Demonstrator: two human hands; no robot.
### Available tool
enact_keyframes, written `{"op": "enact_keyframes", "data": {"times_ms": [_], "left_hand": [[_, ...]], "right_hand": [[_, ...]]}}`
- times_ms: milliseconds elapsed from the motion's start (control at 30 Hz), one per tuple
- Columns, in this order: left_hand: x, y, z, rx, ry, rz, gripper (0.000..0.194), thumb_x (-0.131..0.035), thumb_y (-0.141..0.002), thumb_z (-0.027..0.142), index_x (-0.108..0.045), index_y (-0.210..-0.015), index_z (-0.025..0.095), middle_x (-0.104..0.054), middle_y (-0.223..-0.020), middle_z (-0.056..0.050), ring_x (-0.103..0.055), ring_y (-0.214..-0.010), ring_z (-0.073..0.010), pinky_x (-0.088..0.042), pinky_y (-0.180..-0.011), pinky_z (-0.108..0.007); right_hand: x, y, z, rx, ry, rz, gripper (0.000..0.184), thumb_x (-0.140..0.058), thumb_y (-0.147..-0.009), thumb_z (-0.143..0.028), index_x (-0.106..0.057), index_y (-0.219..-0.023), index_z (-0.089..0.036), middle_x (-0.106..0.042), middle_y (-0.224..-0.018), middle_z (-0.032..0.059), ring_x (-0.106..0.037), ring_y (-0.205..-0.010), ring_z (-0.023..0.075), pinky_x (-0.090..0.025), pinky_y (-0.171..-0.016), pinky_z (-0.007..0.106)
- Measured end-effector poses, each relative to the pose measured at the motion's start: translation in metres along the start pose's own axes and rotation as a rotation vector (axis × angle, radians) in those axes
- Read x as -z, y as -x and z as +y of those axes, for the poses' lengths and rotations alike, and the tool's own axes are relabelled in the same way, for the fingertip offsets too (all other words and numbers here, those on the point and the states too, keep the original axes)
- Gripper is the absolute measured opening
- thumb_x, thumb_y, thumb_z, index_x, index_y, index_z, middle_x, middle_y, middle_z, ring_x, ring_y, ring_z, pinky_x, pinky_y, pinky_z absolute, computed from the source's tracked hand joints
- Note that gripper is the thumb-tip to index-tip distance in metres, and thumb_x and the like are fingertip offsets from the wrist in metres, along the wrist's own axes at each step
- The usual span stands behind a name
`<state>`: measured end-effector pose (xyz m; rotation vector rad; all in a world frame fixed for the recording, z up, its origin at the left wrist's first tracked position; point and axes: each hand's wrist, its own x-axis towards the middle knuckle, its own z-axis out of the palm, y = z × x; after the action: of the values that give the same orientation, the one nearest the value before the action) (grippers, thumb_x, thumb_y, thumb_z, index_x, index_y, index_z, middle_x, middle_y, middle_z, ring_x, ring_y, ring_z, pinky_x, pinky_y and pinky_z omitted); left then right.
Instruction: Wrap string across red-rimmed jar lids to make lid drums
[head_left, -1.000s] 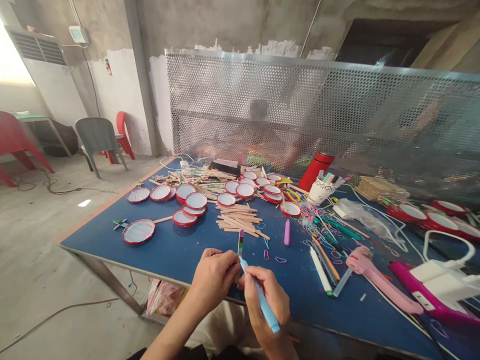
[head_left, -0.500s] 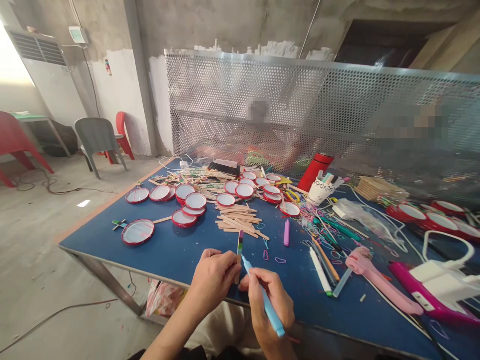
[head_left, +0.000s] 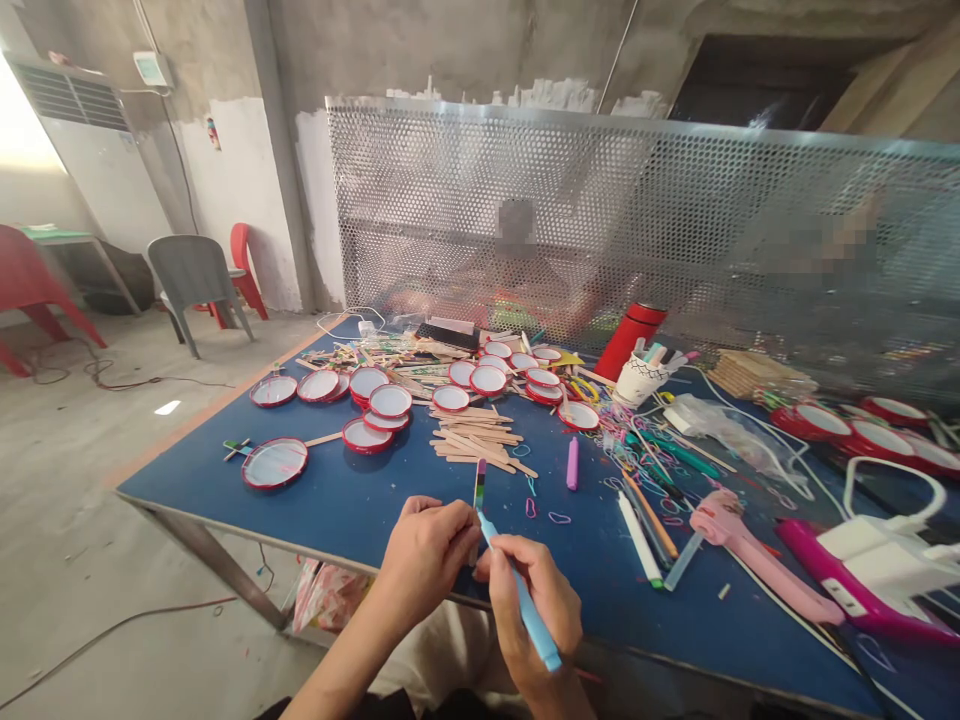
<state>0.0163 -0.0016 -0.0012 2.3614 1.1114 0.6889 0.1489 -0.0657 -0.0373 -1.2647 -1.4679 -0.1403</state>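
Observation:
My left hand pinches an upright wooden craft stick near the table's front edge. The stick's upper part carries purple, dark and green bands. Between the fingers of my right hand is a light blue marker, its tip at the stick just below the green band. Behind my hands lies a pile of plain craft sticks. A purple marker cap or short pen and small loops of coloured cord rest to the right of it.
Red-rimmed white discs lie across the blue table. To the right are a pink glue gun, a white-green marker, a magenta power strip and a pen cup. A red bottle stands before a perforated metal screen.
The blue marker in my right hand has shifted slightly left and up, its tip now against the stick. My left hand stays nearly in place with the stick.

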Motion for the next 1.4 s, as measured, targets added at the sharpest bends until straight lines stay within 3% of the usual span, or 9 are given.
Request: {"op": "enact_keyframes", "data": {"times_ms": [200,467,833,1400], "left_hand": [[-0.0002,0.0000,-0.0001,0.012,0.015,-0.015,0.028,-0.041,-0.096,0.020,-0.049,-0.070,0.022,-0.069,-0.067,0.003,-0.063,-0.065,-0.0153,-0.043,-0.086,-0.033],[-0.0007,0.0000,-0.0010,-0.007,-0.012,0.012,0.026,-0.042,-0.096,0.020,-0.053,-0.072,0.022,-0.070,-0.065,0.002,-0.062,-0.065,-0.0164,-0.044,-0.081,-0.032],[0.0005,-0.0009,0.0010,0.010,-0.052,0.027,0.026,-0.045,-0.095,0.024,-0.056,-0.071,0.023,-0.069,-0.066,0.001,-0.063,-0.070,-0.0182,-0.045,-0.078,-0.030],[-0.0004,-0.0007,-0.0008,0.007,-0.030,-0.009,0.029,-0.040,-0.097,0.022,-0.046,-0.068,0.022,-0.067,-0.064,0.003,-0.062,-0.065,-0.0158,-0.045,-0.083,-0.032]], "right_hand": [[-0.0025,0.0006,-0.0006,-0.027,-0.006,0.121,0.015,-0.050,-0.098,-0.027,-0.062,-0.093,-0.021,-0.070,-0.065,-0.0006,-0.069,-0.056,0.0147,-0.054,-0.055,0.024],[0.0016,-0.0022,-0.0016,0.049,0.024,-0.004,0.014,-0.050,-0.097,-0.025,-0.063,-0.097,-0.022,-0.073,-0.071,0.0012,-0.072,-0.062,0.0166,-0.057,-0.061,0.026],[-0.0011,-0.0071,-0.0017,-0.001,-0.013,-0.014,0.014,-0.051,-0.097,-0.026,-0.064,-0.095,-0.021,-0.074,-0.073,0.0023,-0.072,-0.061,0.0163,-0.057,-0.057,0.024],[0.0005,-0.0046,-0.0014,0.018,-0.004,-0.014,0.012,-0.051,-0.096,-0.024,-0.063,-0.092,-0.022,-0.072,-0.068,0.0007,-0.071,-0.059,0.0158,-0.055,-0.053,0.023]]}}
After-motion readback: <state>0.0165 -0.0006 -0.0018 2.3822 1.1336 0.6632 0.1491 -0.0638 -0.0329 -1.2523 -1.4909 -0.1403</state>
